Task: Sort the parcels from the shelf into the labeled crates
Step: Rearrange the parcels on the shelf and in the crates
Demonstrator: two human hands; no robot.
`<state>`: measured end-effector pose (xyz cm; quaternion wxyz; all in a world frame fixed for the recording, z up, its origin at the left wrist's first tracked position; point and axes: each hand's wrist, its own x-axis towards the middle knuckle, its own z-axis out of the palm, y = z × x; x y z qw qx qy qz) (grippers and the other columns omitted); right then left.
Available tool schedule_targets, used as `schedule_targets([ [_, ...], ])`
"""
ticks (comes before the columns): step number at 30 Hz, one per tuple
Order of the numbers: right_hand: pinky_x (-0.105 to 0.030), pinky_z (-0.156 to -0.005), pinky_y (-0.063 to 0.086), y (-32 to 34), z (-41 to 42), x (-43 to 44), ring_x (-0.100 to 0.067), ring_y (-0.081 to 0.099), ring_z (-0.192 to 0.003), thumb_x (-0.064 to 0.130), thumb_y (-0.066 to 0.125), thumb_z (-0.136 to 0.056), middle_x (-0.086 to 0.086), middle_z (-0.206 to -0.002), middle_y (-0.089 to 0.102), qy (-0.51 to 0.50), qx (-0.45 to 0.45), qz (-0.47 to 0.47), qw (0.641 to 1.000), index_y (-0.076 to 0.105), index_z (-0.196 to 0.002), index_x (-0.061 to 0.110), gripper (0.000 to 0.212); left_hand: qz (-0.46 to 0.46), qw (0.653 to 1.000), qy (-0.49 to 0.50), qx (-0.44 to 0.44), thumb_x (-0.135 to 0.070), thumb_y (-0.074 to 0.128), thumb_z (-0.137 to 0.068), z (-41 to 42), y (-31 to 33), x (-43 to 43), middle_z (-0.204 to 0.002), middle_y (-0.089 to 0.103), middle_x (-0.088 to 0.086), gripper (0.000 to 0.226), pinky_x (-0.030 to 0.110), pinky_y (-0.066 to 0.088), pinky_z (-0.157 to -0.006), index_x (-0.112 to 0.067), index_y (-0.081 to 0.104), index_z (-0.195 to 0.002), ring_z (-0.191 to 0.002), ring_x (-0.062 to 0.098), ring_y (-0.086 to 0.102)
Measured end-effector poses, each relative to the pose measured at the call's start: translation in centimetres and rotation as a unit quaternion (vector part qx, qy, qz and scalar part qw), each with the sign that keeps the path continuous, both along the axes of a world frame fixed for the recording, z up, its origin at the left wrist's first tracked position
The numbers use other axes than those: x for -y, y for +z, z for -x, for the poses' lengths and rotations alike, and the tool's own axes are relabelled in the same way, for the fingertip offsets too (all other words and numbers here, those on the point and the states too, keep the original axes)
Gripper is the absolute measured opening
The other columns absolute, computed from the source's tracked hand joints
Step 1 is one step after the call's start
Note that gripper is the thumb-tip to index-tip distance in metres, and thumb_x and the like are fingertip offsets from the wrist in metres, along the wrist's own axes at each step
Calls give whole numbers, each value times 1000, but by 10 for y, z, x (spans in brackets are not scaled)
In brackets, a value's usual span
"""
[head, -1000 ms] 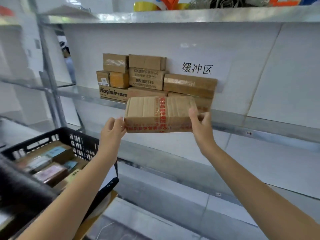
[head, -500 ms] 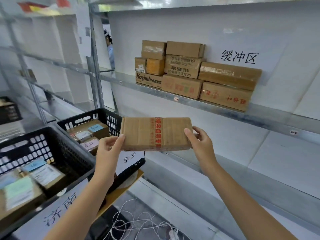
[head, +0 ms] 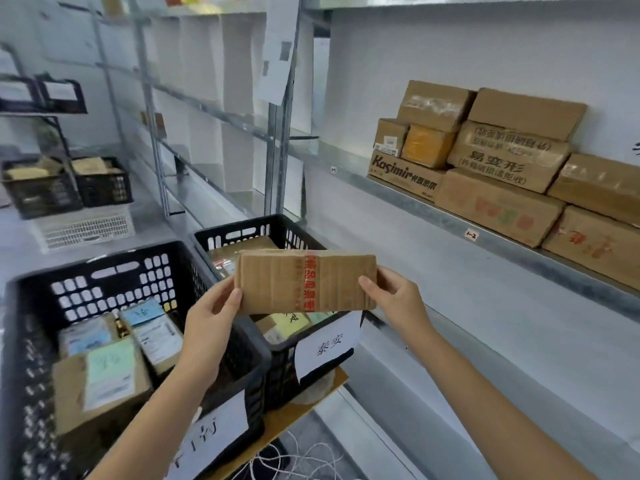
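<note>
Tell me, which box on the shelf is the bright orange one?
The small orange box, sitting on the Kasimir box; all the others are plain brown cardboard.

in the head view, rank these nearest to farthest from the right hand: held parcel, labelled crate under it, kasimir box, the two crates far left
1. Held parcel: gripped by the right hand at its right end.
2. Labelled crate: just below and left.
3. Kasimir box: above, on the shelf.
4. Far crates: back left, across the room.
</note>
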<state>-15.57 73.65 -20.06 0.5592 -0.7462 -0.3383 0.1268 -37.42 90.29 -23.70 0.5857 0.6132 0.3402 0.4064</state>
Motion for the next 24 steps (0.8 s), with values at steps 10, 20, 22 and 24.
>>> schedule_targets([
  [10, -25, -83, 56, -33, 1, -127, -14, 67, -103, 49, 51, -97, -4, -109, 69, 73, -141, 53, 986, 62, -111, 15, 38, -29, 987, 151, -47, -5, 56, -98, 30, -32, -71, -114, 59, -13, 35, 25, 45, -97, -26, 62, -125, -110, 6, 56],
  [20, -45, -90, 58, -61, 20, -185, -18, 72, -98, 23, 71, -91, -2, -109, 73, 172, -147, 72, 971, 63, -110, 17, 21, 3, 970, 237, -62, -3, 63, -93, 76, -51, -82, -104, 70, -6, 27, 7, 47, -83, -21, 70, -112, -96, 1, 61],
  [22, -43, -95, 57, -65, 18, -196, -15, 71, -103, 17, 71, -91, -2, -115, 72, 191, -156, 63, 967, 63, -112, 20, 23, 15, 968, 244, -50, -5, 61, -95, 82, -50, -84, -103, 71, -11, 26, 20, 49, -92, -24, 71, -110, -100, 0, 63],
  [24, -36, -97, 55, -69, 17, -206, -10, 68, -107, 8, 68, -91, 0, -120, 70, 215, -163, 53, 961, 60, -115, 21, 28, 32, 965, 255, -42, -5, 58, -96, 84, -49, -87, -100, 74, -12, 28, 24, 50, -90, -26, 72, -108, -98, 0, 65],
])
